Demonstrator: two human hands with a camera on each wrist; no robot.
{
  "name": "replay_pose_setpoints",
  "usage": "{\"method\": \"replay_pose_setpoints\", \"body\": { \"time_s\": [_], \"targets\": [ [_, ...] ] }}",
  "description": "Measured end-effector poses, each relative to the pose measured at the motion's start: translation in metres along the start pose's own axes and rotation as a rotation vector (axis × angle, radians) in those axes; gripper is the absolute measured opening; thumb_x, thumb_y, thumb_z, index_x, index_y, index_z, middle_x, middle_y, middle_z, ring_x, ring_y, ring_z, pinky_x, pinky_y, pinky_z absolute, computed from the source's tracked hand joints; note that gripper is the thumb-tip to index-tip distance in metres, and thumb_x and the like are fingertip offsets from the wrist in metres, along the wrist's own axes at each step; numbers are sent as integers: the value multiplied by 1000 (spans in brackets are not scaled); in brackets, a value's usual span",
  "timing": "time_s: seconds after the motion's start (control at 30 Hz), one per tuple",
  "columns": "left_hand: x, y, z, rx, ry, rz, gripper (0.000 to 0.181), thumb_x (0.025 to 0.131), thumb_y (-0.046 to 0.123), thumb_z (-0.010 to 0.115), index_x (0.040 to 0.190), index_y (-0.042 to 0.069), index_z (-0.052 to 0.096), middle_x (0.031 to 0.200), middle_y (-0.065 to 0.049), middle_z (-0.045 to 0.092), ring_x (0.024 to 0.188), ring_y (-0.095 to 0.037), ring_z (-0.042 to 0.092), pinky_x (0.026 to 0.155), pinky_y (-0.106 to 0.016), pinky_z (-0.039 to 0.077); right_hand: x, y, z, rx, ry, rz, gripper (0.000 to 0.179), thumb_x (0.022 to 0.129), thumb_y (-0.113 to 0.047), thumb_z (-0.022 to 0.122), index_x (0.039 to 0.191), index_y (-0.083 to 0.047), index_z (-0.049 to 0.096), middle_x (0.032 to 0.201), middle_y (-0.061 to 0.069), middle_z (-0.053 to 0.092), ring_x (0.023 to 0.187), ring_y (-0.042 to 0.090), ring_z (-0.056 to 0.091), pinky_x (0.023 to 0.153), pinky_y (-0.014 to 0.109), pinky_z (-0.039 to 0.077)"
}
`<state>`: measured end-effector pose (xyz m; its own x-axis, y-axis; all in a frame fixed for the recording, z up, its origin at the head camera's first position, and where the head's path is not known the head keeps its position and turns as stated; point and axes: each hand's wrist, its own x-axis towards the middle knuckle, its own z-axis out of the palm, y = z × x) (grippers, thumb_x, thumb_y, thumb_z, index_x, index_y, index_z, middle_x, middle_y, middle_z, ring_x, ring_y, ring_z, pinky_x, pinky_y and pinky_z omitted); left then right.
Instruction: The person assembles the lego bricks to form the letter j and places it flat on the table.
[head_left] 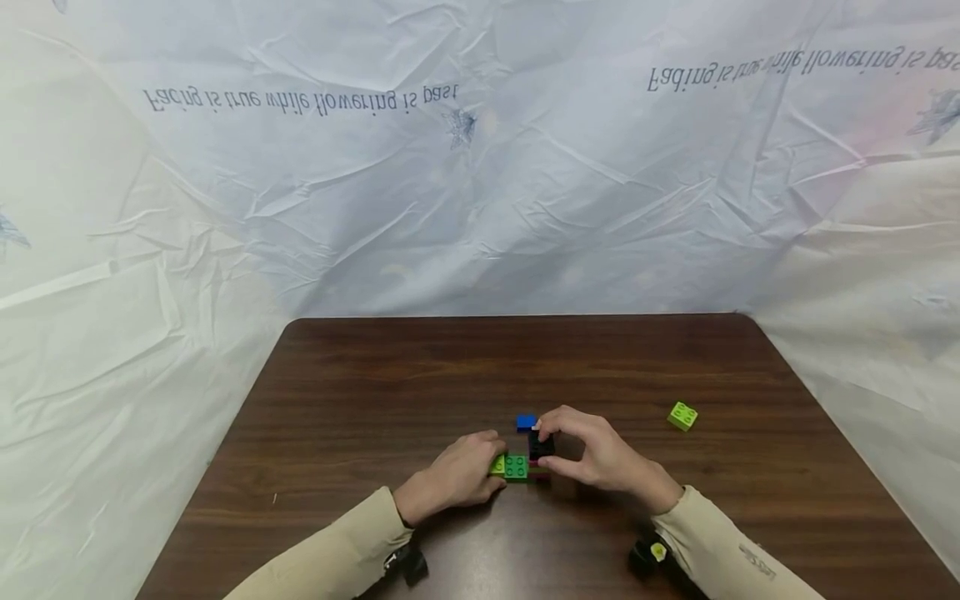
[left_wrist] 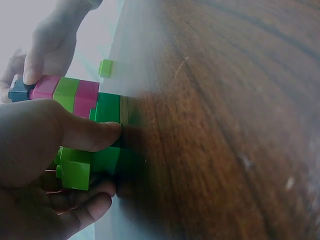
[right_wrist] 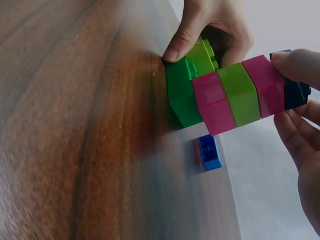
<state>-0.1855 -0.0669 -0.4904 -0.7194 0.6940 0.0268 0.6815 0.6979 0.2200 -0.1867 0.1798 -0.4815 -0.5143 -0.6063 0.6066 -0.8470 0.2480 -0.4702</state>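
My left hand (head_left: 459, 473) grips one end of a toy-brick build, its thumb along a green brick (left_wrist: 108, 106) low on the table. A lime brick (left_wrist: 76, 172) sits on the green part, between the thumb and fingers. At the other end rises a column of a pink brick (right_wrist: 214, 102), a lime brick (right_wrist: 239, 94), another pink brick (right_wrist: 265, 85) and a black brick (right_wrist: 296, 95) on top. Thumb and fingers of my right hand (head_left: 600, 450) pinch the black brick. In the right wrist view the column stands over the green brick's end.
A blue brick (head_left: 526, 422) lies on the table just behind the build, its hollow side showing in the right wrist view. Farther right is a loose lime brick (head_left: 682, 416). The brown wooden table (head_left: 360, 375) meets a hanging white printed sheet (head_left: 480, 208) at its back.
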Motion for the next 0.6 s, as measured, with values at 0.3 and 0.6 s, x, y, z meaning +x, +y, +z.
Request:
{"method": "replay_pose_setpoints", "body": {
  "time_s": [0.3,0.6],
  "targets": [
    [-1,-1,2,-5,-3,-6,26,84,30,77,102,14,67,88,7,55,69,-1,47,60,-18,43,2,-2,1,-30,-6,-35,31,78,-8,81,103,-18,64,113,1,64,102,15,62,86,20,50],
    [0,-1,2,1,8,3,27,84,31,76,103,14,67,88,7,55,69,-2,47,58,-18,43,3,-3,-2,-44,-32,-16,28,74,-3,83,94,-14,67,110,8,65,97,20,64,83,21,51]
  ]
}}
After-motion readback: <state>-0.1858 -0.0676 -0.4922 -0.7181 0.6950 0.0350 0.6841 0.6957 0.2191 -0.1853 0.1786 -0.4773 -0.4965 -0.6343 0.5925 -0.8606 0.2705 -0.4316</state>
